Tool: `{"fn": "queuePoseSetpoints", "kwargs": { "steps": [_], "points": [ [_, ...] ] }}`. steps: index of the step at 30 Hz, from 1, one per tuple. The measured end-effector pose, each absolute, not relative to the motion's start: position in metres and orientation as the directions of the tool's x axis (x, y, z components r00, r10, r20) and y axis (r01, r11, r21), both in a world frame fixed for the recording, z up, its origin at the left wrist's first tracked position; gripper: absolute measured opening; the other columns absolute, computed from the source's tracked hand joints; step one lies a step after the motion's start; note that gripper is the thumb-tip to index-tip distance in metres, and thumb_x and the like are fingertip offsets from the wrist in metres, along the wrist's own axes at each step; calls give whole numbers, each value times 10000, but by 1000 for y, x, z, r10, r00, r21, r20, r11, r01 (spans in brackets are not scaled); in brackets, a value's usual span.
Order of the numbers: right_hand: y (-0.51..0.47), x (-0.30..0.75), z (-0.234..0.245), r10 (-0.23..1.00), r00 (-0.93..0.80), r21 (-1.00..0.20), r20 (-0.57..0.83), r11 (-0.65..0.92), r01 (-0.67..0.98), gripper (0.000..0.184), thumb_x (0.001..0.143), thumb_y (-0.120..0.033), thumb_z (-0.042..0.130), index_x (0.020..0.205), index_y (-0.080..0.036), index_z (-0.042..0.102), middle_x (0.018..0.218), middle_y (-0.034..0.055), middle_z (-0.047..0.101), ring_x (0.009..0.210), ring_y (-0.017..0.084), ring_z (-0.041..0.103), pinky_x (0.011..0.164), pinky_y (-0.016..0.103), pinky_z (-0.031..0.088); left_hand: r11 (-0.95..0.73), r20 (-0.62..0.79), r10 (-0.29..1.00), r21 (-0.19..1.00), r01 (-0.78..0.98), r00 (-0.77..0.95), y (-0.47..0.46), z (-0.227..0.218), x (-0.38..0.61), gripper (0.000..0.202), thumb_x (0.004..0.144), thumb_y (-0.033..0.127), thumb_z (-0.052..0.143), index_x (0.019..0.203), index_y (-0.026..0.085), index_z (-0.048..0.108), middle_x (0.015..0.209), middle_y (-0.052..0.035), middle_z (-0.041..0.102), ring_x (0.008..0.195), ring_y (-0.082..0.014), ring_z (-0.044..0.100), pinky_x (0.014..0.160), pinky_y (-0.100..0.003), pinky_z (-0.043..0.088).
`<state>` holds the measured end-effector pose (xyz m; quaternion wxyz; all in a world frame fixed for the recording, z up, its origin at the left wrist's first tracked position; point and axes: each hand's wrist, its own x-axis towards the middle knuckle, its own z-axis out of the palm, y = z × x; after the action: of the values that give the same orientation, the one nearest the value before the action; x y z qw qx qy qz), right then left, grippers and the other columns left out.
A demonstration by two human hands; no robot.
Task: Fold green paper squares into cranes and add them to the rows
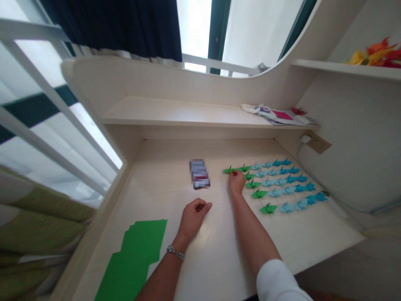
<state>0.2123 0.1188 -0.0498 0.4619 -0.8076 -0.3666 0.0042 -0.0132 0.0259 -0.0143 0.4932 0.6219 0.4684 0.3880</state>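
My right hand reaches forward over the white desk. Its fingers are closed at a green paper crane, the leftmost of the rows. Rows of green cranes, light blue cranes and darker blue cranes lie to its right. My left hand rests on the desk in a loose fist, thumb out, with nothing visible in it. A bracelet circles that wrist.
A stack of green paper sheets lies at the desk's near left. A small dark object, blurred, sits mid-desk. Papers lie on the shelf behind; a wall socket with a cable is at the right; colourful paper shapes sit on the upper shelf.
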Motion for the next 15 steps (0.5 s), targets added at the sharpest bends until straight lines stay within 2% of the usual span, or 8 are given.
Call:
{"fn": "queuePoseSetpoints", "kwargs": {
  "steps": [7,15],
  "points": [
    [116,210,-47,599,730,-753,330,-299,586,251,747,-256,541,886,-111,693,809,132,712,752,234,633,726,308,447,-83,28,966,974,209,257,26,-17,-14,327,749,479,599,698,156,609,628,-9,592,595,-143,517,576,-245,397],
    [101,204,-45,600,727,-766,335,-276,581,313,756,-259,530,990,-93,655,812,134,710,741,230,631,718,303,442,-86,29,966,974,211,257,26,-13,-14,344,727,498,609,681,157,622,597,-8,587,568,-143,507,549,-246,384]
  ]
}}
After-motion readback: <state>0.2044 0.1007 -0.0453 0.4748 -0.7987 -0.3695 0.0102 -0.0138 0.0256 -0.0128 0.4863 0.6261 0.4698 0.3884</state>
